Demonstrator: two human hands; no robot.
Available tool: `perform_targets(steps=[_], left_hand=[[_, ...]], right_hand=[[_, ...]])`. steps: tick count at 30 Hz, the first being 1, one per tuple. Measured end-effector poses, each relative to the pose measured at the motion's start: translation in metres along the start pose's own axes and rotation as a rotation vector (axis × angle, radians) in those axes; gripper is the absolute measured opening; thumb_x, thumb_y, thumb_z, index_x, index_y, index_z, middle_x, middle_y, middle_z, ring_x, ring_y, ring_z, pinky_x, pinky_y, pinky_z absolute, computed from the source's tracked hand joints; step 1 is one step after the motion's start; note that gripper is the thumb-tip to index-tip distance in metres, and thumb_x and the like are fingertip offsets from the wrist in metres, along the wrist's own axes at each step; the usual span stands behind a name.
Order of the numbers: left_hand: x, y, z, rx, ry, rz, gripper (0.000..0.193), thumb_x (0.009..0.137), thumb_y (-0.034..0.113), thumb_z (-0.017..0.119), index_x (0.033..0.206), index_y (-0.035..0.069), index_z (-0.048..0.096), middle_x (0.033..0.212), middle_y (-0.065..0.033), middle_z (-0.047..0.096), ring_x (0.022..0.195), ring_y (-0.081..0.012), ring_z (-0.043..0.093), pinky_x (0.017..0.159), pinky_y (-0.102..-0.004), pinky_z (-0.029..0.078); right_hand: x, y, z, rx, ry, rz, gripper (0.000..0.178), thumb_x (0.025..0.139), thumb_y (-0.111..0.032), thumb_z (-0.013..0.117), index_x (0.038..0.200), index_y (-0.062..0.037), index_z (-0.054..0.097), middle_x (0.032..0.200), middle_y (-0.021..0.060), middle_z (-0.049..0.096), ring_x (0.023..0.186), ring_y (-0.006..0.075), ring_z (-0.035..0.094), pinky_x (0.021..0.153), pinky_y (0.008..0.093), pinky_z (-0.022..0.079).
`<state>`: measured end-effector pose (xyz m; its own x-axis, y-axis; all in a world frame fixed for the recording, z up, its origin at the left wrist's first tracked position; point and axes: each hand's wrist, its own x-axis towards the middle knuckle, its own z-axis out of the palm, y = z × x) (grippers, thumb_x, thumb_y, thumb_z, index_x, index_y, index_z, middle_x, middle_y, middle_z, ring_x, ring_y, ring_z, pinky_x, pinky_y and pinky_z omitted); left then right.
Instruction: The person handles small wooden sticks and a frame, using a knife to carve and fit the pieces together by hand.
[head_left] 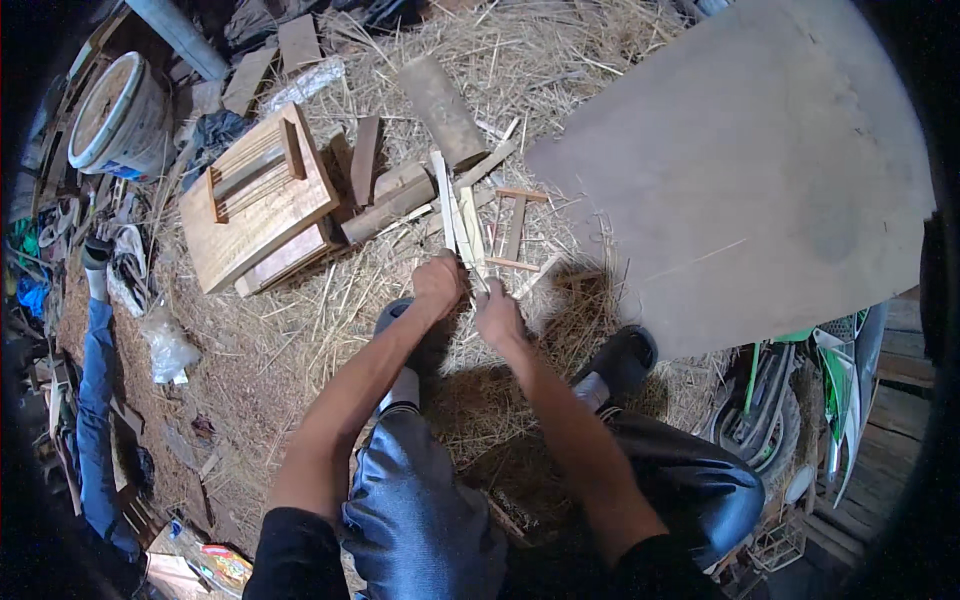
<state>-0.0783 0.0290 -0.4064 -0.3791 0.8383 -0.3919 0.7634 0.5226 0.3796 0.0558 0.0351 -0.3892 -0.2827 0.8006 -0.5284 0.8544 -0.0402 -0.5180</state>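
Pale split wood strips (470,222) stand between my two hands, fanning upward from their lower ends. My left hand (438,284) is closed like a fist round the bottom of the strips on its side. Just to the right and a little nearer, my right hand (499,316) pinches the lower end of the strips with bent fingers. Whether a tool is hidden in either hand cannot be seen. Beside the strips, on the straw, lies a small H-shaped wooden frame (516,228). A short round log (441,112) lies beyond them.
To the left, a wooden board with a slatted rack (255,215) rests on the straw-covered ground. A large grey sheet (740,190) spans the right. Farther out are a white bucket (122,125), a plastic bag (168,345), another person's blue trouser leg (97,400) and green-white plastic parts (842,375).
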Motion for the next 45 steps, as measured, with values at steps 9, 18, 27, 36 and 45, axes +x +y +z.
perform_targets(steps=[9, 18, 27, 36, 45], left_hand=[[-0.041, -0.045, -0.065, -0.327, 0.119, -0.111, 0.031, 0.068, 0.026, 0.061, 0.088, 0.002, 0.062, 0.085, -0.0229, 0.063, 0.080, -0.0377, 0.061, 0.072, -0.0438, 0.048], [-0.096, -0.064, -0.203, -0.783, 0.505, 0.162, 0.024, 0.078, 0.018, 0.063, 0.090, -0.002, 0.061, 0.075, -0.0136, 0.063, 0.067, -0.0187, 0.060, 0.063, -0.0316, 0.047], [-0.153, -0.073, -0.301, -0.672, 0.933, 0.246, 0.024, 0.076, 0.017, 0.064, 0.089, -0.002, 0.062, 0.075, -0.0154, 0.063, 0.065, -0.0240, 0.061, 0.062, -0.0343, 0.047], [-0.183, -0.020, -0.333, -1.313, 0.533, 0.123, 0.020, 0.083, 0.011, 0.057, 0.097, -0.004, 0.059, 0.071, -0.0104, 0.064, 0.050, -0.0144, 0.061, 0.041, -0.0236, 0.045], [-0.153, 0.020, -0.293, -1.237, 0.430, -0.202, 0.020, 0.084, 0.015, 0.059, 0.097, 0.000, 0.060, 0.085, -0.0088, 0.061, 0.070, -0.0175, 0.060, 0.056, -0.0317, 0.053]], right_hand=[[-0.053, -0.011, -0.017, 0.215, 0.009, 0.033, 0.030, 0.087, -0.019, 0.044, 0.115, -0.0069, 0.049, 0.097, 0.0305, 0.056, 0.093, 0.0469, 0.054, 0.083, 0.0463, 0.042], [-0.034, -0.077, -0.095, -0.373, 0.022, -0.332, 0.027, 0.079, -0.017, 0.049, 0.094, 0.0020, 0.060, 0.094, 0.0257, 0.061, 0.092, 0.0401, 0.058, 0.082, 0.0431, 0.046], [-0.113, -0.243, -0.180, -0.374, 0.051, -0.610, 0.029, 0.082, -0.023, 0.051, 0.089, 0.0034, 0.060, 0.090, 0.0252, 0.061, 0.087, 0.0405, 0.058, 0.076, 0.0435, 0.046], [-0.140, -0.252, -0.149, 0.626, -0.140, -0.818, 0.026, 0.083, -0.006, 0.058, 0.106, 0.0046, 0.052, 0.088, 0.0094, 0.065, 0.076, 0.0139, 0.060, 0.069, 0.0253, 0.047], [-0.127, -0.241, -0.153, 0.439, -0.093, -0.771, 0.027, 0.075, -0.012, 0.069, 0.098, 0.0003, 0.062, 0.082, 0.0051, 0.063, 0.074, 0.0113, 0.058, 0.066, 0.0242, 0.046]])
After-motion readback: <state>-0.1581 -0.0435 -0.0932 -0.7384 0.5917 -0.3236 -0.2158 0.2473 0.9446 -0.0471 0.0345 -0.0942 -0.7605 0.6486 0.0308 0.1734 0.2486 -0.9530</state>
